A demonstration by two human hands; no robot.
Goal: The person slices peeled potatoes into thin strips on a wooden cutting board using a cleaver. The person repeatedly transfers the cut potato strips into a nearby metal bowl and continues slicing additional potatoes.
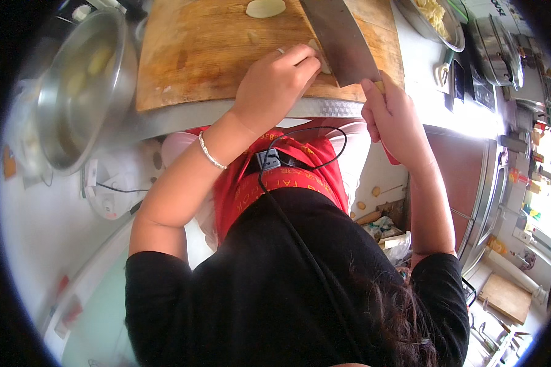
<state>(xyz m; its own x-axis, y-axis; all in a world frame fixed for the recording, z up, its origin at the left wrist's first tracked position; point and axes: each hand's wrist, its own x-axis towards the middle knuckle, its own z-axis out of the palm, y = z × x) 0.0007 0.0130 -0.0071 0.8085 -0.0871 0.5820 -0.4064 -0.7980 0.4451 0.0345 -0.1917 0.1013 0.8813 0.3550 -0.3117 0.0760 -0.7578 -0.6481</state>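
Observation:
My right hand (397,119) grips the handle of a broad-bladed cleaver (342,39). The blade reaches up and to the left across a wooden cutting board (202,59). Left of the blade, the curled fingertips of my left hand (275,87) press on a pale piece of potato (325,64), which the hand and blade partly hide. A flat, oval potato slice (265,8) lies near the board's far edge. A small wet scrap (253,37) sits on the wood below that slice.
A steel basin (115,91) left of the board holds water and peeled potatoes (98,62). To the right are a metal bowl (457,43) of pale strips (431,16), a green-handled peeler (443,71) and a lidded steel pot (496,50). A black cable (298,229) hangs down my front.

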